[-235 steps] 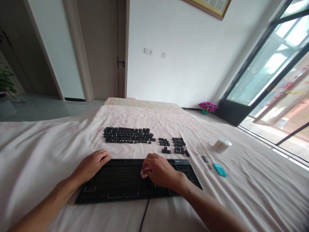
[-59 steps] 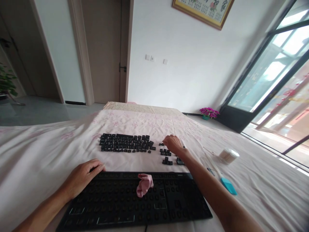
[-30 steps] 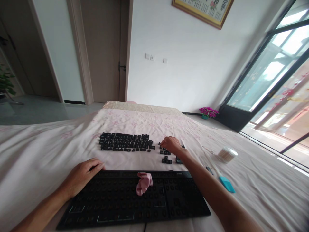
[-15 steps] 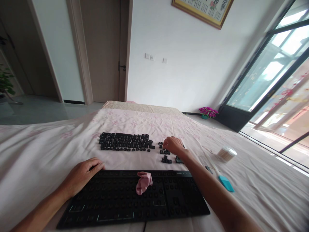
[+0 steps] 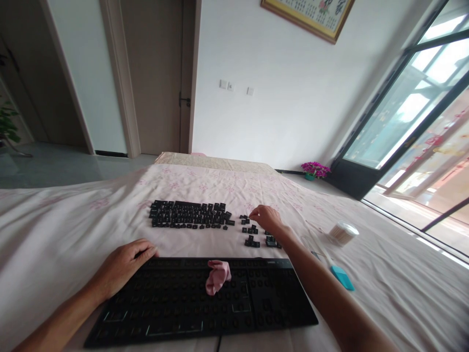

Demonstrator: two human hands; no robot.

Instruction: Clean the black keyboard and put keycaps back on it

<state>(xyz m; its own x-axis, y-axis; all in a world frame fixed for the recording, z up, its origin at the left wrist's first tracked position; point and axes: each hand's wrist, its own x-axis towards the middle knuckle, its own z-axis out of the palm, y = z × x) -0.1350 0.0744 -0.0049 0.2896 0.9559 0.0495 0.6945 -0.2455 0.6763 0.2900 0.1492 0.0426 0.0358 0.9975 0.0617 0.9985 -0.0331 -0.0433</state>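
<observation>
A black keyboard [image 5: 282, 303] with its keycaps taken off lies in front of me on the pale cloth. At its far left corner, my left hand [image 5: 128, 261] is closed on the edge, thumb against the fingers. A crumpled pink cloth [image 5: 218, 276] rests on the keyboard. Beyond it, many loose black keycaps [image 5: 190, 215] are laid out in rows. My right hand [image 5: 266, 217] is closed in a pinch at a smaller group of keycaps [image 5: 250, 230]; whatever is between its fingertips is hidden. More keycaps [image 5: 271, 241] lie partly behind my right wrist.
On the right are a clear tub of cotton swabs [image 5: 343, 232] and a blue-headed brush or spatula [image 5: 342, 277] with a pale handle. A flowered cloth [image 5: 205, 183] covers the surface. Pink flowers [image 5: 315, 169] stand by the wall.
My right hand has shifted slightly up and right, uncovering several keycaps below its fingers. My left hand, the keyboard and the pink cloth stay as they were.
</observation>
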